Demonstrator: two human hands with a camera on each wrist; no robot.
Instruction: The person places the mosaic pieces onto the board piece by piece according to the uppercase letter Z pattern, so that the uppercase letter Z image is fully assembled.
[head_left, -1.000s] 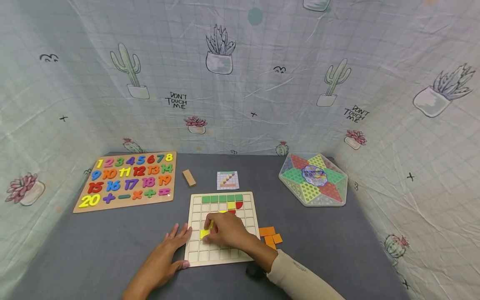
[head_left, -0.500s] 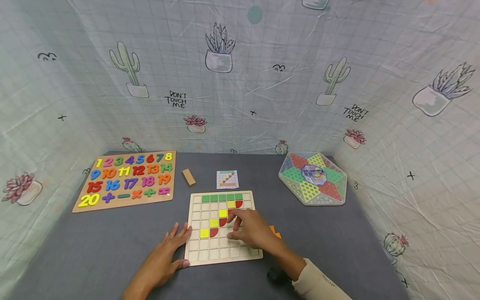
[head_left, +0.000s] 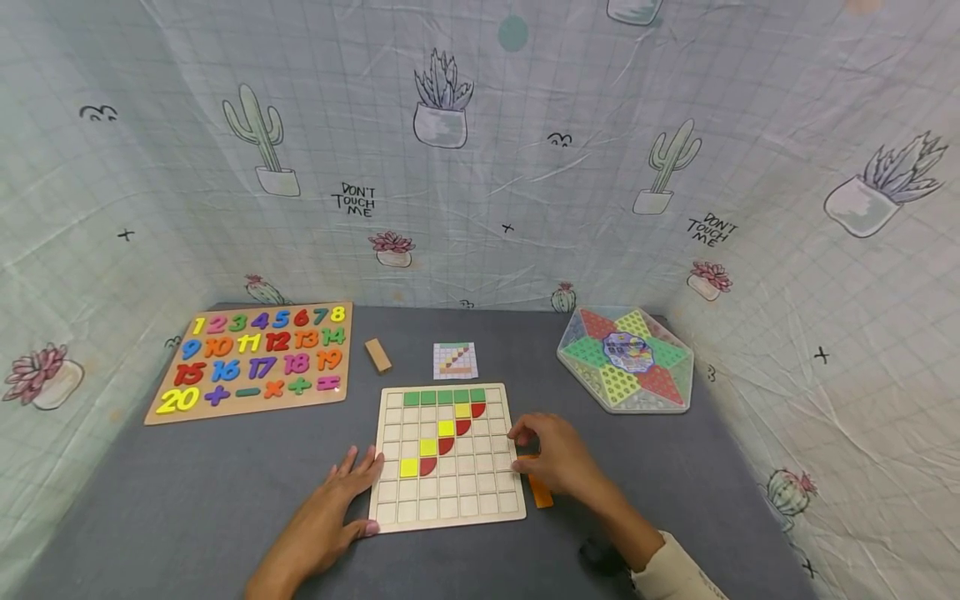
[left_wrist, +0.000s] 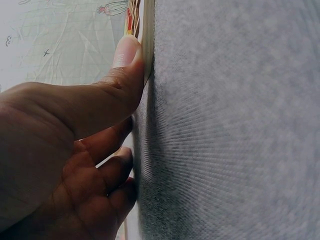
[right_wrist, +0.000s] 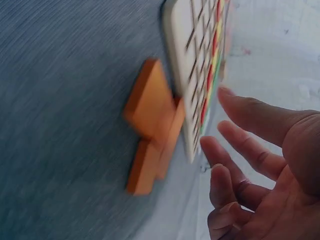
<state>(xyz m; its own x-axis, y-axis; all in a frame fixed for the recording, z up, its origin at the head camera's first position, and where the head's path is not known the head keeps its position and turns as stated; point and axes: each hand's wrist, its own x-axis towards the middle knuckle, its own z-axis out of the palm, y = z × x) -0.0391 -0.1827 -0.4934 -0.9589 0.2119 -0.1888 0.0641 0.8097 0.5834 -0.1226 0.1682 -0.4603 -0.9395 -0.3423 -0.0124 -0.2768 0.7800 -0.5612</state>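
A wooden grid board (head_left: pixel 450 504) lies on the grey table, with a row of green squares (head_left: pixel 445 397) near its far edge. Down the grid runs a diagonal of yellow squares (head_left: pixel 408 467) paired with red quarter-round tiles (head_left: pixel 428 466). My left hand (head_left: pixel 322 517) touches the board's left edge, fingertips on its rim and thumb at the near corner. Just off the right edge, my right hand (head_left: pixel 558 458) hovers over loose orange tiles (head_left: pixel 540 493), partly hiding them. The right wrist view shows several orange tiles (right_wrist: pixel 152 105) on the table and nothing between the parted fingers.
Beyond the board lie a small pattern card (head_left: pixel 454 360) and a plain wooden block (head_left: pixel 378 356). At left is a number puzzle board (head_left: pixel 255 396); at right, a hexagonal star-patterned game box (head_left: pixel 628 358). A printed cloth (head_left: pixel 480 167) surrounds the table.
My right hand has moved right, from over the yellow and red tiles to above the orange ones, uncovering the diagonal. My left hand has stayed at the board's edge.
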